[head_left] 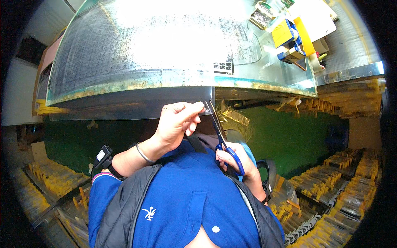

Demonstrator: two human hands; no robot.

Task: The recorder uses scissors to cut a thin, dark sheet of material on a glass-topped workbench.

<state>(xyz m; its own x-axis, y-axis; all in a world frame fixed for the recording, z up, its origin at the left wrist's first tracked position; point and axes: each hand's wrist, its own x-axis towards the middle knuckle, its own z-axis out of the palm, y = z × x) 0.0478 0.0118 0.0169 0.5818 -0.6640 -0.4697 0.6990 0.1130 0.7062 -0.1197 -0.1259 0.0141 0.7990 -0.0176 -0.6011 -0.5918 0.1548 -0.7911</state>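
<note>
A large, thin, see-through film sheet (124,102) with dark speckles lies on the glass-topped table, its near part hanging over the front edge. My left hand (180,122) pinches the sheet's near right corner between thumb and fingers. In my right hand (240,160) is a pair of scissors (218,130) with blue handles, fingers wrapped around the loops. The blades point away from me and are slightly parted, close by the sheet's right edge and my left fingertips. Whether they touch the film I cannot tell.
Bright glare covers much of the glass table (273,80). At its far right stand a yellow and blue box-like holder (284,33) and a clear container (261,15). Racks of sleeves with yellow tabs (314,182) stand at both sides. Crumpled brownish plastic (233,120) lies below the table edge.
</note>
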